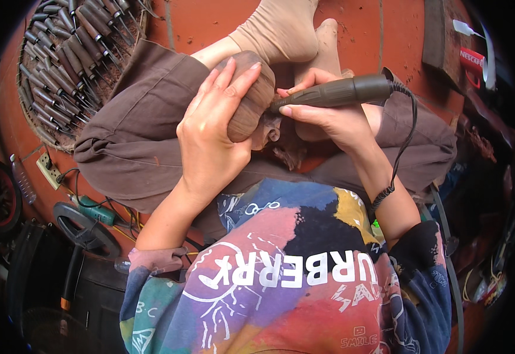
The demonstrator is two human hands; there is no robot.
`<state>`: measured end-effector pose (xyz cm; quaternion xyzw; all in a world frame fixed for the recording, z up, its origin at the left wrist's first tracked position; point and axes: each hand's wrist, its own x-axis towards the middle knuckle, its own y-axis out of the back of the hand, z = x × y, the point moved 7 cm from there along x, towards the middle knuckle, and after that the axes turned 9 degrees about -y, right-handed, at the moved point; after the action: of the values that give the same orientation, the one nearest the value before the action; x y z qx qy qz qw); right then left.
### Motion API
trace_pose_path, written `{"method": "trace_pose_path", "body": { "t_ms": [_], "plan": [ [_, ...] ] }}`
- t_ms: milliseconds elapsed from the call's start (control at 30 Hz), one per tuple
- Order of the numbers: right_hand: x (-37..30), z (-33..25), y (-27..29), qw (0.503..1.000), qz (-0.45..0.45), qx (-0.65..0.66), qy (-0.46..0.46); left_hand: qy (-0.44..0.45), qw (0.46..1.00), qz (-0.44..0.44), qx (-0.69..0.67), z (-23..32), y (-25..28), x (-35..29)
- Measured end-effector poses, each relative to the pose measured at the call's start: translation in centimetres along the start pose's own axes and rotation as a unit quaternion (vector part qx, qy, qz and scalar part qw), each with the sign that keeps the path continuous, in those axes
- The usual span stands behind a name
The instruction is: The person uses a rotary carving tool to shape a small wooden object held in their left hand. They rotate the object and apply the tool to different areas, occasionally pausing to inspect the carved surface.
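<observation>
My left hand [210,127] is wrapped over the smooth, rounded top of a brown wood carving [250,109], fingers spread across its grain. The lower part of the carving, darker and knobbly with hollows, shows between my thighs. In my right hand [349,121] is a dark rotary carving handpiece [343,91], gripped like a pen near its front end. Its tip points left and meets the carving's right side; whether it touches the wood is hidden by my fingers. A coiled black cord [409,141] runs from the handpiece's back end down over my right forearm.
A round woven basket [29,128] full of wooden-handled carving chisels [69,76] stands at the far left. Below it lie a power strip [49,171], a plastic bottle [23,180] and a green power tool [96,210]. A red mug [473,65] is at the far right.
</observation>
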<state>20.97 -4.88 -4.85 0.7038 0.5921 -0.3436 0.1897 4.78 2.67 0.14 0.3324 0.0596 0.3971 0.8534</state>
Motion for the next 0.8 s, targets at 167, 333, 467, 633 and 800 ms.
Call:
{"method": "trace_pose_path", "body": {
  "t_ms": [167,333,467,633,800],
  "plan": [
    [0.1,0.3,0.2,1.0,-0.01,-0.012,0.001,0.003,1.0,-0.004,0.006,0.0,0.0,0.1],
    [-0.2,0.3,0.0,0.999,-0.003,-0.034,0.0,-0.006,1.0,0.002,-0.001,0.0,0.0,0.1],
    [-0.2,-0.4,0.6,0.999,-0.021,0.033,0.036,-0.016,1.0,0.0,0.001,0.2,-0.1,0.2],
    [-0.4,-0.2,1.3,0.998,-0.038,0.03,0.047,-0.005,1.0,-0.003,-0.01,0.0,-0.1,0.0],
    [-0.7,-0.6,0.7,0.992,-0.056,-0.027,0.107,-0.047,0.998,0.027,-0.027,-1.1,0.4,-1.4]
  ]
}}
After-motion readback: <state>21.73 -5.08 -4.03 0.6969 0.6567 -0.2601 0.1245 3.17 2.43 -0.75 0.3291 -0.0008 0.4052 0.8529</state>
